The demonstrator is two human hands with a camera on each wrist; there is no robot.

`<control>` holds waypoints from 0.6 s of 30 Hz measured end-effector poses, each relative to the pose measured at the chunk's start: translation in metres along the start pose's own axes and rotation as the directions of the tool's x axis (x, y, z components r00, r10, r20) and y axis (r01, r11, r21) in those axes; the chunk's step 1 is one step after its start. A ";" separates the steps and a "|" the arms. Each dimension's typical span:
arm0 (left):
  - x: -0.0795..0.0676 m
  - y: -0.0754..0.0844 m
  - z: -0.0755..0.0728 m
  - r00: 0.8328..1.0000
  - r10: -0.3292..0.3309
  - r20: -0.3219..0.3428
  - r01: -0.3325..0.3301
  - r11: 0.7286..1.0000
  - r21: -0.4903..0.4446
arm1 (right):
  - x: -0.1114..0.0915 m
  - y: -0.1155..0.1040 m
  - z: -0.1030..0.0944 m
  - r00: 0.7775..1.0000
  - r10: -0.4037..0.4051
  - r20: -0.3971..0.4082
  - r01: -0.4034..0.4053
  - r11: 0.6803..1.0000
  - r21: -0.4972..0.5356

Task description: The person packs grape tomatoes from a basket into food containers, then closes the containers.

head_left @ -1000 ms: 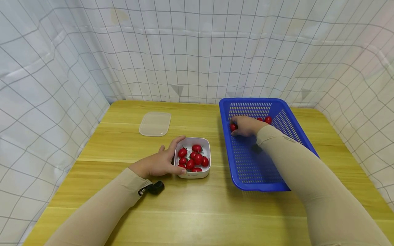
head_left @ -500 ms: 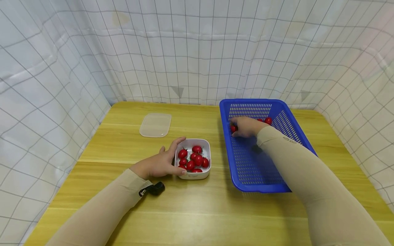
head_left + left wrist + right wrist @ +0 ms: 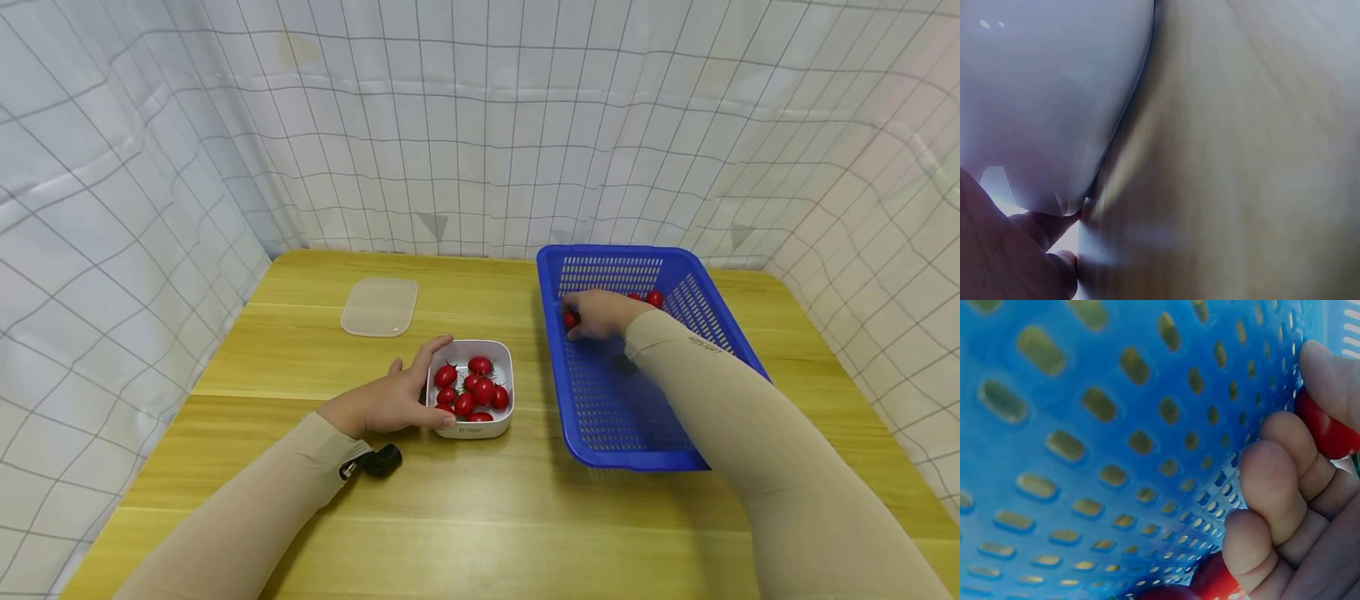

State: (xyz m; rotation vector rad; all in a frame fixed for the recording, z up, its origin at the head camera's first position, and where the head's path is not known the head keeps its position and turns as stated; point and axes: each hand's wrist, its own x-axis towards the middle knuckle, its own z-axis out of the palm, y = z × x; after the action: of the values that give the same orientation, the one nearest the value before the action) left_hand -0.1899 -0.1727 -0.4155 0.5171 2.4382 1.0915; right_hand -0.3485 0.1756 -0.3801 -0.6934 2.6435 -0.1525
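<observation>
One box [image 3: 486, 430], one tomato [image 3: 572, 320] in right grip [image 3: 600, 314]

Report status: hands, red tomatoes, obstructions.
Left hand holding white square plastic box of red oval tomatoes. Right hand gripping single red tomato inside blue rectangular plastic basket. Nothing visibly blocking.

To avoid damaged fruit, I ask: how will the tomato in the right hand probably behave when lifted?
The tomato may slip: its skin looks shiny. Its rounded shape suggests rolling if released. Small beside the right hand, it is probably light.
</observation>
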 end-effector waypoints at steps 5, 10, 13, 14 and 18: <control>-0.001 0.001 0.000 1.000 -0.007 -0.002 0.007 1.000 -0.007 | -0.002 -0.002 0.000 1.000 0.011 0.014 -0.011 1.000 0.000; -0.001 0.002 0.001 1.000 -0.003 -0.001 0.003 1.000 -0.004 | -0.005 -0.004 -0.002 1.000 0.009 0.019 -0.009 1.000 -0.007; -0.001 0.002 0.001 1.000 0.007 -0.002 -0.007 1.000 0.003 | -0.007 -0.004 -0.003 1.000 -0.002 0.016 0.003 1.000 -0.009; -0.001 0.003 0.001 1.000 0.010 -0.003 -0.010 1.000 0.004 | -0.007 -0.004 -0.003 1.000 -0.011 0.013 0.012 1.000 -0.013; -0.002 0.004 0.001 1.000 0.011 -0.005 -0.011 1.000 0.006 | -0.009 -0.005 -0.004 0.999 -0.033 0.004 0.033 0.999 -0.027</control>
State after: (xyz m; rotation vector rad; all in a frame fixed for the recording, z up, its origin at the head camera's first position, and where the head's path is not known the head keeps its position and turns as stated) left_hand -0.1877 -0.1708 -0.4127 0.5303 2.4469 1.0915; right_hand -0.3409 0.1757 -0.3728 -0.7462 2.6363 -0.1247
